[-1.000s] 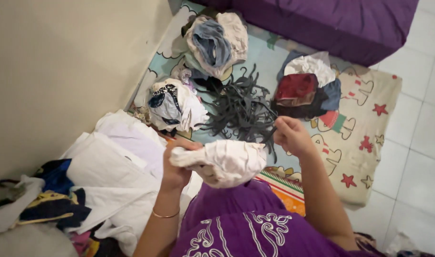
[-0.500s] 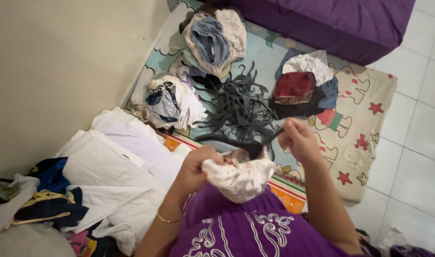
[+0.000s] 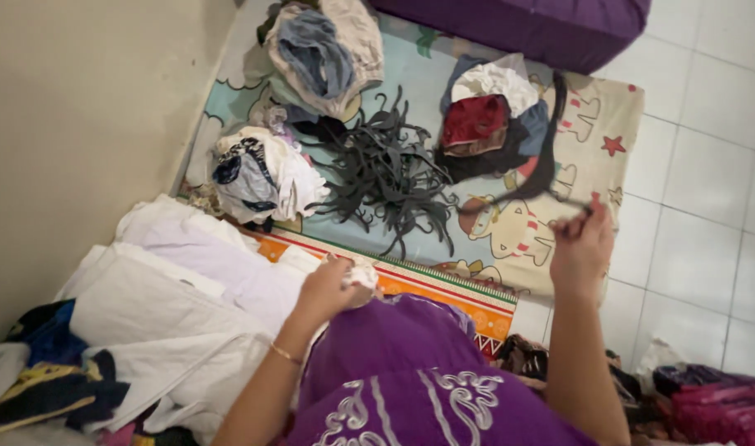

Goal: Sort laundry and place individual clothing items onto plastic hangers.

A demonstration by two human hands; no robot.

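The right hand (image 3: 581, 248) pinches a dark hanger (image 3: 542, 157) that rises away from its grip; the left hand (image 3: 332, 289) clutches white cloth (image 3: 362, 275).

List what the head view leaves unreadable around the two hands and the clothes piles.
- White cloth: mostly hidden inside the left hand; its kind is unclear.
- Dark hanger held by the right hand: motion-blurred, its hook hidden by the fingers.
- Purple cushion: cut off by the top edge.
- Dark clothes: cut off at the lower left edge.
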